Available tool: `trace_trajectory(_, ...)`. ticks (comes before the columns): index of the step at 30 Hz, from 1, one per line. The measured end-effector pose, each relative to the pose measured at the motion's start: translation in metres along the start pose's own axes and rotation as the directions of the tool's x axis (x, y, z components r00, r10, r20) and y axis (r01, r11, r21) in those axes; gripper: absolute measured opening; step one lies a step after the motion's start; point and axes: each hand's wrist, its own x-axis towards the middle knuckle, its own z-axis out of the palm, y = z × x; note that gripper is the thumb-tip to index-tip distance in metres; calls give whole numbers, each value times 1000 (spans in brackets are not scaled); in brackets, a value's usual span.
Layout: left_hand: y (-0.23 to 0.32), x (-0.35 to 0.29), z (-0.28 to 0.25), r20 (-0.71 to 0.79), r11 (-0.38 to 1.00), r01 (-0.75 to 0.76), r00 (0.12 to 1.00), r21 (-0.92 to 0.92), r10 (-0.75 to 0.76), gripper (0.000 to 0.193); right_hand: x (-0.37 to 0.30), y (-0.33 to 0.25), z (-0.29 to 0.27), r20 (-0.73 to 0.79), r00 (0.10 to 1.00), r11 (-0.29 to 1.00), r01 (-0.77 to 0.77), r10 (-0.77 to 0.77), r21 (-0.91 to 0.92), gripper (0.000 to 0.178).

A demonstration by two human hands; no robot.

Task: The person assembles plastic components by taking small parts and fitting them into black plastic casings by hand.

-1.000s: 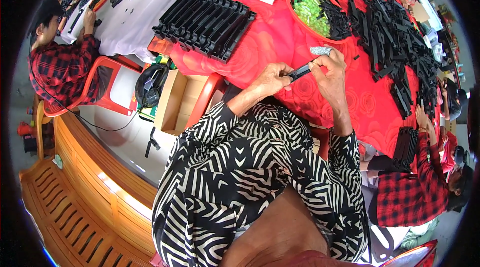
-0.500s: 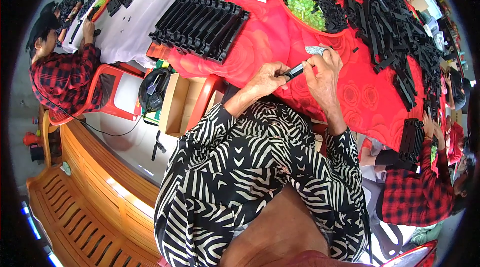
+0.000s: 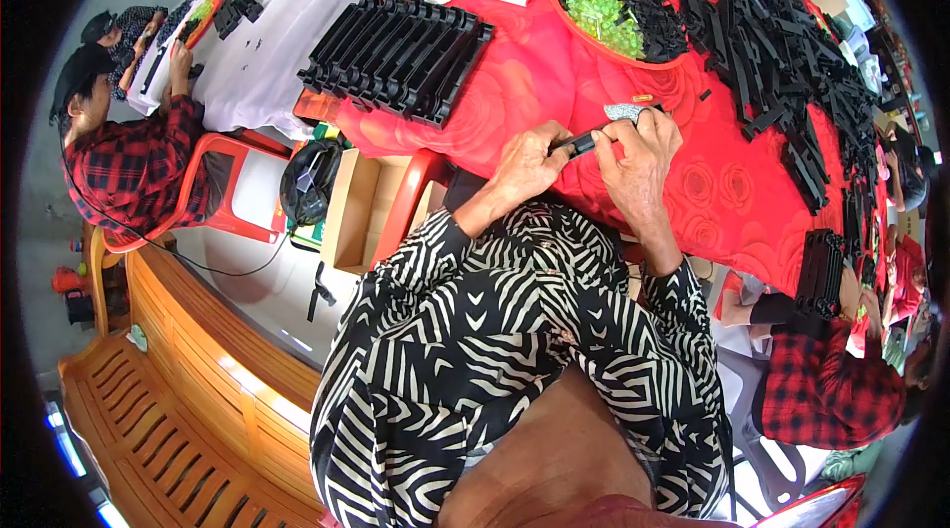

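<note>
Above the near edge of the red-covered table, my hands meet at a narrow black plastic bar [image 3: 581,144]. My left hand [image 3: 529,167] is closed around one end of it, thumb on top. The other end is pinched by the thumb and fingers of my right hand [image 3: 638,160]. A glittering silvery piece [image 3: 621,112] shows at the far side of my right fingers; I cannot tell whether it is worn or lies there. Just beyond it on the cloth is a small yellowish piece [image 3: 643,98].
An orange-rimmed bowl [image 3: 683,61] holds green beads and small black parts. Stacked black trays [image 3: 396,58] stand left, and a heap of black bars [image 3: 767,48] spreads right. A cardboard box [image 3: 343,221] sits below the table edge. Co-workers in checked shirts sit on both sides.
My right hand has dropped slightly toward me and turned a little, and the silvery piece has shifted with it. The small yellowish piece has come into view. Both hands keep hold of the bar.
</note>
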Motion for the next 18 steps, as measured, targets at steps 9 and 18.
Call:
trace_trajectory(9,2,-4,3,-99,991,-87,990,101,97,18,-5,4,1,22,997,997,-76,75,14,13)
trace_trajectory(18,-9,-4,10,-107,996,-39,993,77,48,17,-7,7,3,41,996,997,-81,80,15,13)
